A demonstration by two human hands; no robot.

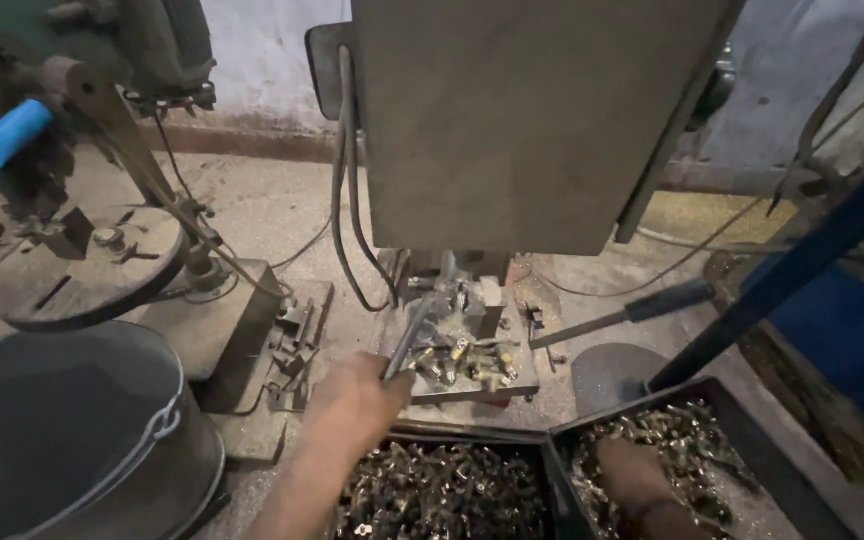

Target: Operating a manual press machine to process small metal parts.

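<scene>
While the left hand [357,395] grips a metal lever [407,340], the right hand [624,468] digs into a black bin [752,440] of brass fittings [692,430], its grip hidden; another bin [452,435] holds more.

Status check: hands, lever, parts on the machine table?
Left hand gripping metal lever. Right hand down in right bin of brass parts. Loose brass fittings crowd the table by the lever.

No packages, labels, signs or screens show anywhere in the view. The grey machine housing at the upper middle of the frame, the dark trays of small metal parts at the bottom and the round bucket at lower left carry no visible markings.
</scene>
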